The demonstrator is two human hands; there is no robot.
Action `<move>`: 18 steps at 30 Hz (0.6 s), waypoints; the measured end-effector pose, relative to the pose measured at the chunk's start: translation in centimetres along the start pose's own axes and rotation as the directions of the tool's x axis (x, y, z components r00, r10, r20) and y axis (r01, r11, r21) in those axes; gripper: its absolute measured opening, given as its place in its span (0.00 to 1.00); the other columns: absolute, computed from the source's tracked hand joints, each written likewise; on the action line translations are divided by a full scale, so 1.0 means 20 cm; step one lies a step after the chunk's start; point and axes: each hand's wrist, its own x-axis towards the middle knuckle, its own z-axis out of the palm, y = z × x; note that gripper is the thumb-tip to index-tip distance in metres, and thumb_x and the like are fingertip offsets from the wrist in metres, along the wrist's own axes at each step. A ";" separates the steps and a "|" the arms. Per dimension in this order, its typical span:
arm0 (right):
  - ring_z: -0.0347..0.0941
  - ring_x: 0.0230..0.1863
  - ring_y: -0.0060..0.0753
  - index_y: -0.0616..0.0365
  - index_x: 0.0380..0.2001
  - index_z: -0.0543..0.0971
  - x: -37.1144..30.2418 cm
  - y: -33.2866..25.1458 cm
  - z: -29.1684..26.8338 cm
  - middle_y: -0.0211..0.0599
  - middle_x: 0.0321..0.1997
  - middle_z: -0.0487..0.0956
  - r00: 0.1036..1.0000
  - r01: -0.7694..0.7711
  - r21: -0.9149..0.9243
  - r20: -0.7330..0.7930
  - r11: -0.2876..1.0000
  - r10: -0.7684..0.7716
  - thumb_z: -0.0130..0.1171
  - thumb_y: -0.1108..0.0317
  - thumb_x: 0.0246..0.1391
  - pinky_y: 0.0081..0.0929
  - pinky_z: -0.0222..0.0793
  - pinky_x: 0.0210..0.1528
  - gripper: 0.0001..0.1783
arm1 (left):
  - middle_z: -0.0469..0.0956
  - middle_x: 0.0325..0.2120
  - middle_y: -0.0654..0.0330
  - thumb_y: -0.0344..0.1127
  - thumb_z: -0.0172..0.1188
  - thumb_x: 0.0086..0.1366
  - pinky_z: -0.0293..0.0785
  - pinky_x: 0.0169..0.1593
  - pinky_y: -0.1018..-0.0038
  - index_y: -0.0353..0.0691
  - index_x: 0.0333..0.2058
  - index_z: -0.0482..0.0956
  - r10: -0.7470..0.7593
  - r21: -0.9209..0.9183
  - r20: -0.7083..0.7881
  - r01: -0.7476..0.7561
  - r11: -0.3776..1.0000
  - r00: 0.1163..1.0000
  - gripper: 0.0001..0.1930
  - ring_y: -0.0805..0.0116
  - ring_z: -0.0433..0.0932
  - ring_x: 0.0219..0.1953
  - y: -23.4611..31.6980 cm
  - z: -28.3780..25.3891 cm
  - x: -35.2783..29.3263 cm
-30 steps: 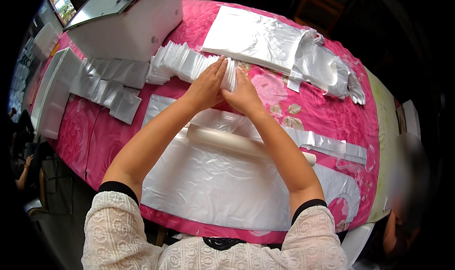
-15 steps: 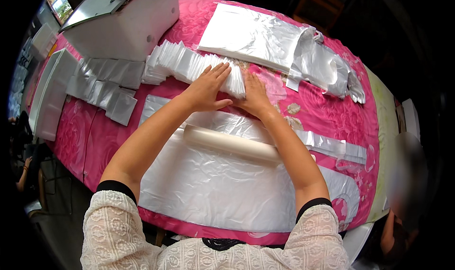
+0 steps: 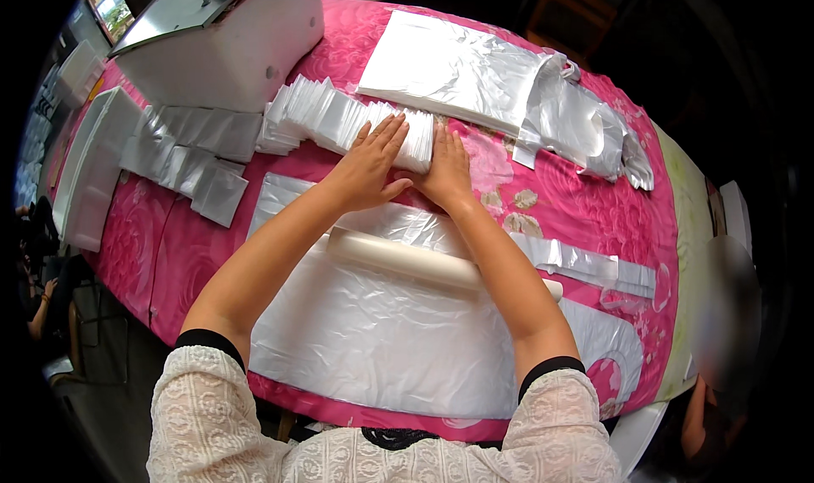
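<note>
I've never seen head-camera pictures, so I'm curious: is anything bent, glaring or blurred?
Head view: the pink tablecloth has bowed edges; head view: glare whitens the plastic stack at the back; head view: a patch at far right is smeared, while the left hand and right hand look fairly sharp.

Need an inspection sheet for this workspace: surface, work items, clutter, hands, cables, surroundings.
Surface: pink floral tablecloth.
Work items: row of small white packets, tightly packed at its right end.
Clutter: pale tube lying across plastic sheeting; white box, far left.
Hands: left hand open, fingers on the row; right hand open, at its right end.
Cables: nothing seen.
Surroundings: another person's arm, left edge.
</note>
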 end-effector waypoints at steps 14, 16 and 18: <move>0.50 0.65 0.54 0.66 0.62 0.54 0.00 -0.02 -0.08 0.55 0.63 0.59 0.998 -0.011 -0.011 -0.069 1.000 0.011 0.67 0.38 0.31 0.40 0.43 0.66 0.61 | 0.48 0.63 0.46 0.39 0.61 0.56 0.42 0.65 0.55 0.32 0.61 0.49 -0.142 0.016 -0.043 0.142 0.990 0.989 0.40 0.51 0.46 0.66 -0.02 -0.24 -0.58; 0.49 0.65 0.53 0.66 0.62 0.53 -0.01 0.00 -0.06 0.55 0.63 0.58 0.997 0.009 -0.021 -0.074 1.000 -0.010 0.67 0.37 0.31 0.40 0.43 0.66 0.62 | 0.48 0.63 0.46 0.39 0.61 0.56 0.42 0.65 0.55 0.32 0.61 0.49 -0.175 0.003 -0.027 0.175 0.985 0.984 0.40 0.51 0.45 0.66 0.00 -0.27 -0.67; 0.47 0.66 0.53 0.66 0.62 0.52 -0.03 0.06 -0.05 0.55 0.64 0.56 0.996 0.044 -0.034 -0.073 0.998 -0.046 0.66 0.36 0.32 0.40 0.41 0.67 0.62 | 0.48 0.63 0.45 0.39 0.61 0.55 0.43 0.65 0.55 0.31 0.61 0.49 -0.189 0.007 -0.018 0.189 0.982 0.982 0.40 0.50 0.46 0.66 0.03 -0.30 -0.73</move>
